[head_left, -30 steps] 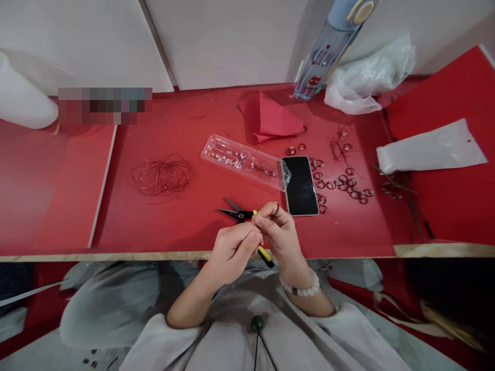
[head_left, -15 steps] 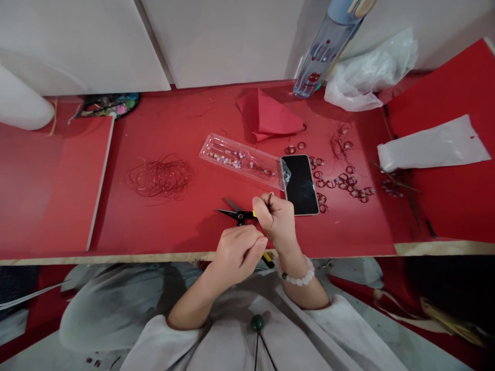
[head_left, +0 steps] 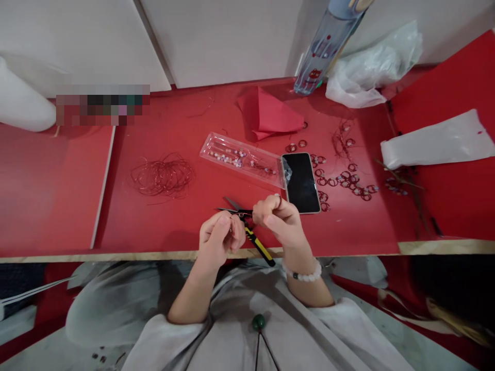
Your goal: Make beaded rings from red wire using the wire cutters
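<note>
Many rings (head_left: pixel 353 179) looked finished; beads (head_left: pixel 236 163) and wire (head_left: pixel 161 178) remained. Left fingers (head_left: pixel 221 222) and right fingers (head_left: pixel 274 221) pinched tight; seemingly on wire.

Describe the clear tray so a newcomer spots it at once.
On the red tabletop, find the dark-screened phone just beyond the right hand. The clear tray is long and shallow, slanting left and away from the phone's left edge. Unlike the phone or the tangle of red wire further left, it is see-through and holds small pale and purplish beads.
</note>
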A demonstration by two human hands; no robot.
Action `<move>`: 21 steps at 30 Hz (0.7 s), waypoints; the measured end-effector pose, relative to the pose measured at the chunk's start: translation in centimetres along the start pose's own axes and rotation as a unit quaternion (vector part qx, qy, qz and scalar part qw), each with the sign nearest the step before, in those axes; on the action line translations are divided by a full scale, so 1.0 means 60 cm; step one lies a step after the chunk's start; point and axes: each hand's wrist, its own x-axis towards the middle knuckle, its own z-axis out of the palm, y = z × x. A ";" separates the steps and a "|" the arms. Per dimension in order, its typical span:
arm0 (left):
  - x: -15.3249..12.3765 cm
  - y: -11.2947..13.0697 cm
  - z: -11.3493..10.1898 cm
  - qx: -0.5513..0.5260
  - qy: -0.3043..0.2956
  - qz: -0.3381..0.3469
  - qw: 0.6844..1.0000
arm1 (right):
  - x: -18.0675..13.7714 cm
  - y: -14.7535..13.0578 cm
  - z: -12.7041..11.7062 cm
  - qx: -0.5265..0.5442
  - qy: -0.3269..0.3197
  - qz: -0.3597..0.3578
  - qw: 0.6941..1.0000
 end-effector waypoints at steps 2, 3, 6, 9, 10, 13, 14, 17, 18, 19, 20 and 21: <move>0.000 0.001 0.004 -0.041 -0.032 -0.027 0.998 | 0.000 0.000 -0.002 -0.088 -0.004 -0.002 0.996; 0.000 0.002 0.005 -0.054 -0.044 -0.038 0.997 | -0.001 -0.001 -0.003 -0.126 -0.021 -0.003 0.992; 0.000 -0.001 0.005 -0.055 -0.057 -0.065 0.995 | -0.006 -0.006 -0.004 -0.183 -0.068 -0.019 0.980; -0.003 -0.006 0.003 -0.017 -0.036 -0.071 0.997 | -0.010 -0.011 0.000 -0.216 -0.057 -0.031 0.974; -0.005 -0.008 0.003 0.001 -0.026 -0.064 0.998 | -0.011 -0.012 0.001 -0.228 -0.042 -0.033 0.972; -0.013 -0.015 0.004 0.059 -0.003 -0.033 0.998 | -0.011 -0.010 0.004 -0.254 0.003 -0.043 0.966; -0.016 -0.017 0.005 0.073 -0.003 -0.024 0.997 | -0.011 -0.008 0.005 -0.258 0.014 -0.046 0.965; -0.022 -0.018 0.009 0.100 -0.013 -0.007 0.995 | -0.008 -0.002 0.004 -0.272 0.034 -0.051 0.960; -0.022 -0.017 0.010 0.107 -0.015 -0.002 0.994 | -0.007 -0.001 0.003 -0.275 0.035 -0.050 0.960; -0.023 -0.016 0.011 0.114 -0.015 0.003 0.993 | -0.007 0.000 0.002 -0.276 0.034 -0.048 0.959; -0.023 -0.015 0.012 0.122 -0.014 0.006 0.992 | -0.007 0.000 0.002 -0.276 0.031 -0.046 0.960; -0.023 -0.014 0.013 0.129 -0.012 0.009 0.992 | -0.007 0.001 0.002 -0.274 0.026 -0.042 0.960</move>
